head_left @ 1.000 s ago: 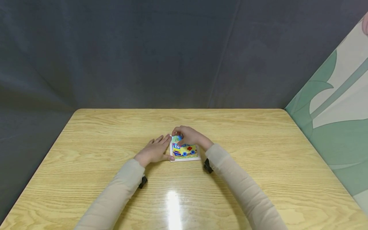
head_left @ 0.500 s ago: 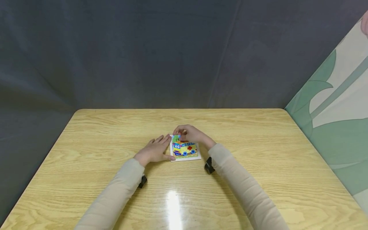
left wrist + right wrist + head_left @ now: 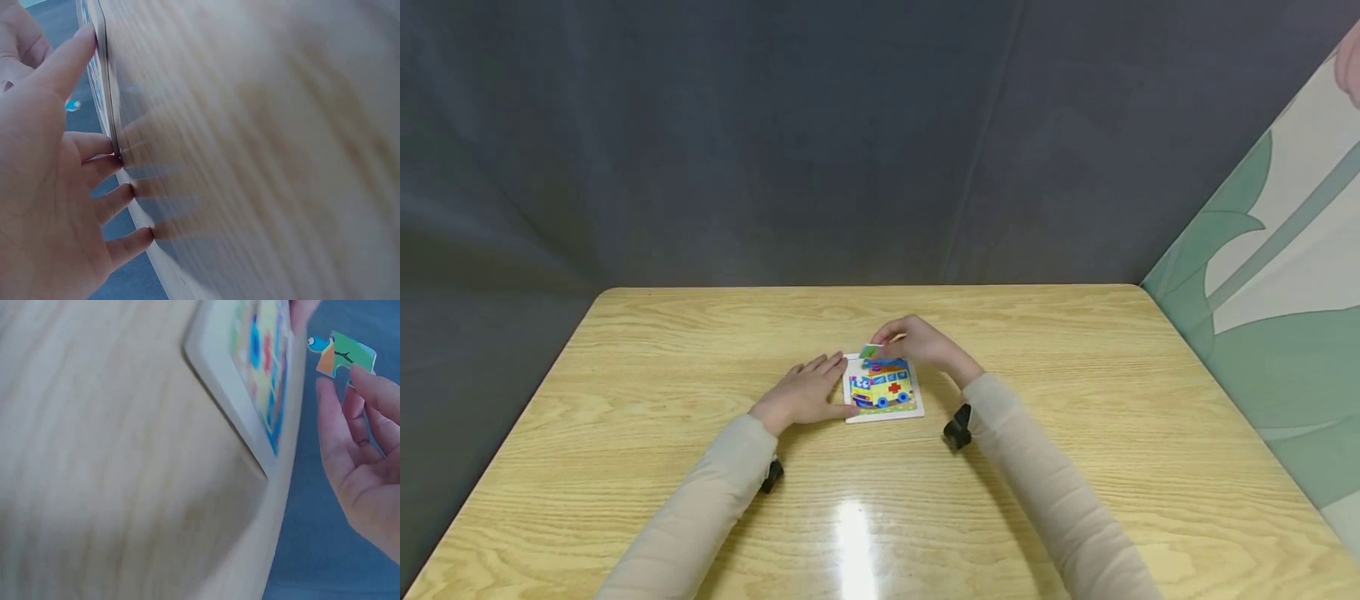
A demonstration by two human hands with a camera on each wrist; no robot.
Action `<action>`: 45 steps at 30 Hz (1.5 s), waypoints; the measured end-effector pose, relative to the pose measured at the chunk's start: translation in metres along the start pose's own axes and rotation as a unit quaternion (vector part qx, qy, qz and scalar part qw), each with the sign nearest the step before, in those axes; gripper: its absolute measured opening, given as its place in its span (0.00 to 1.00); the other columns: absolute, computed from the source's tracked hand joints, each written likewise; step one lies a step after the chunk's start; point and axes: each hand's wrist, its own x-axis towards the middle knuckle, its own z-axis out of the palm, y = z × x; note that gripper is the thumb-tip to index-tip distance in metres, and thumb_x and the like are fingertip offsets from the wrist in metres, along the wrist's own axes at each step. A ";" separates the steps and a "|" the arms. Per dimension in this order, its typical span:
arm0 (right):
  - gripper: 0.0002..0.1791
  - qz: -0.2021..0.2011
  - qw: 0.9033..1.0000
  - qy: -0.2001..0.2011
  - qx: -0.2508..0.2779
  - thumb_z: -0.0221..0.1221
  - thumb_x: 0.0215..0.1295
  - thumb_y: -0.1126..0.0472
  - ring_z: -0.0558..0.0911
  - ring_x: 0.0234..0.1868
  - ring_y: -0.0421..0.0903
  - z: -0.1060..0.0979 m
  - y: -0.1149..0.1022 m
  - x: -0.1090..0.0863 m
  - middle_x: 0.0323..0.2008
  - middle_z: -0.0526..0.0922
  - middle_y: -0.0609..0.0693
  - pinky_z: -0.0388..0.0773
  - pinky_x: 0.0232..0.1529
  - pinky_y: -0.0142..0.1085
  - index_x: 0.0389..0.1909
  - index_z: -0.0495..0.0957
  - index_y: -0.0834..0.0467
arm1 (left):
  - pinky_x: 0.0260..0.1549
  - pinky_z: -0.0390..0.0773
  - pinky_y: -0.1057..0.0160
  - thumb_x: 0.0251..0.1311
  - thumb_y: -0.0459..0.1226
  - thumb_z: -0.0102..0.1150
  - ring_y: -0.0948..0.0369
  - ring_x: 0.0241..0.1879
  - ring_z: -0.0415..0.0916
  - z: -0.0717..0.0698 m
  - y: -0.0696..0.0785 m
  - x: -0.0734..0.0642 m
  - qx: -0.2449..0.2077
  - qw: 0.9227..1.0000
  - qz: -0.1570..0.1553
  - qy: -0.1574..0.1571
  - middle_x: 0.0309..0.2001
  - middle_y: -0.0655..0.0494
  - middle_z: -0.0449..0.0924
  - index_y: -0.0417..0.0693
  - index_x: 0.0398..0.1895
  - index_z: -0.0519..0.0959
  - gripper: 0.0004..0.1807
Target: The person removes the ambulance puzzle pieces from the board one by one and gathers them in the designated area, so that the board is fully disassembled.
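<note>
A small jigsaw puzzle [image 3: 883, 392] in a white frame, picturing a yellow ambulance with a red cross, lies on the table. Its upper left corner shows a pale bare patch. My right hand [image 3: 917, 342] pinches a green puzzle piece [image 3: 347, 353] between thumb and fingers, raised over the puzzle's top edge. The piece carries a bit of orange and a blue knob with an eye. My left hand [image 3: 808, 392] lies spread at the puzzle's left side, its thumb on the lower left of the frame [image 3: 103, 62] and its fingertips down on the table.
The light wood table [image 3: 700, 333] reaches back to a dark curtain [image 3: 850, 142]. A wall panel with green leaf shapes [image 3: 1285, 275] stands along the right. Black wrist cameras [image 3: 957, 429] sit under both sleeves.
My right hand has lifted the green piece out of the puzzle's upper left corner and moved a little up and right. The left hand has stayed in place.
</note>
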 end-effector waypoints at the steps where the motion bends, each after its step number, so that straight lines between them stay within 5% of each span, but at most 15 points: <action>1: 0.12 0.003 1.000 0.002 0.009 0.59 0.65 0.61 0.79 0.41 0.44 -0.002 0.000 -0.002 0.45 0.83 0.56 0.77 0.46 0.34 0.46 0.81 0.62 | 0.73 0.44 0.41 0.62 0.62 0.49 0.48 0.77 0.39 0.000 0.000 0.000 -0.001 1.000 -0.001 0.000 0.78 0.50 0.40 0.45 0.76 0.46 0.48; 9: 0.15 0.011 0.997 0.033 0.072 0.56 0.67 0.63 0.79 0.43 0.44 -0.026 0.011 -0.013 0.41 0.78 0.51 0.80 0.54 0.46 0.51 0.77 0.64 | 0.74 0.44 0.42 0.63 0.62 0.48 0.48 0.77 0.39 0.002 0.000 0.000 0.008 1.000 0.000 -0.002 0.78 0.50 0.39 0.44 0.76 0.45 0.49; 13: 0.17 0.014 0.995 0.048 0.087 0.56 0.67 0.62 0.81 0.46 0.51 -0.039 0.019 -0.021 0.38 0.78 0.48 0.78 0.54 0.50 0.53 0.76 0.65 | 0.74 0.43 0.42 0.63 0.62 0.48 0.48 0.77 0.38 0.001 0.001 -0.001 0.007 1.000 0.002 -0.006 0.78 0.51 0.38 0.45 0.76 0.44 0.48; 16: 0.19 0.013 0.995 0.054 0.089 0.54 0.69 0.61 0.81 0.48 0.54 -0.048 0.025 -0.027 0.42 0.81 0.53 0.77 0.55 0.51 0.57 0.75 0.65 | 0.74 0.42 0.42 0.64 0.61 0.48 0.48 0.77 0.37 0.001 0.001 -0.002 0.005 1.000 0.003 -0.008 0.78 0.51 0.37 0.45 0.76 0.44 0.48; 21: 0.22 0.018 0.995 0.061 0.083 0.50 0.72 0.60 0.80 0.47 0.44 -0.062 0.036 -0.038 0.56 0.77 0.64 0.74 0.60 0.52 0.63 0.70 0.65 | 0.74 0.42 0.42 0.63 0.62 0.47 0.49 0.77 0.37 0.000 0.002 -0.002 0.006 1.000 0.002 -0.008 0.78 0.52 0.37 0.46 0.77 0.44 0.48; 25: 0.22 0.025 0.994 0.070 0.086 0.50 0.72 0.61 0.79 0.43 0.34 -0.071 0.044 -0.044 0.60 0.74 0.65 0.74 0.61 0.49 0.64 0.69 0.66 | 0.74 0.42 0.42 0.63 0.62 0.47 0.49 0.77 0.37 0.001 0.002 -0.002 0.004 1.000 0.001 -0.007 0.78 0.52 0.37 0.46 0.77 0.43 0.48; 29: 0.22 0.043 0.991 0.086 0.097 0.52 0.71 0.62 0.79 0.39 0.30 -0.078 0.053 -0.049 0.53 0.78 0.58 0.76 0.60 0.44 0.62 0.69 0.69 | 0.74 0.42 0.42 0.63 0.62 0.47 0.49 0.77 0.37 0.001 0.001 -0.002 0.005 1.000 0.000 -0.007 0.78 0.52 0.37 0.47 0.77 0.43 0.48; 36: 0.24 0.079 0.985 0.100 0.117 0.53 0.70 0.60 0.79 0.37 0.30 -0.086 0.067 -0.058 0.38 0.79 0.39 0.80 0.50 0.30 0.62 0.69 0.69 | 0.74 0.42 0.43 0.63 0.62 0.47 0.49 0.77 0.37 0.002 0.000 -0.002 0.009 1.000 0.000 -0.004 0.78 0.52 0.37 0.47 0.77 0.43 0.48; 45: 0.23 0.099 0.983 0.091 0.123 0.48 0.73 0.65 0.79 0.34 0.30 -0.092 0.083 -0.065 0.35 0.79 0.40 0.80 0.40 0.24 0.63 0.65 0.73 | 0.74 0.42 0.42 0.63 0.62 0.47 0.50 0.77 0.36 0.003 -0.001 0.000 0.005 1.000 -0.001 -0.005 0.78 0.53 0.37 0.49 0.77 0.42 0.48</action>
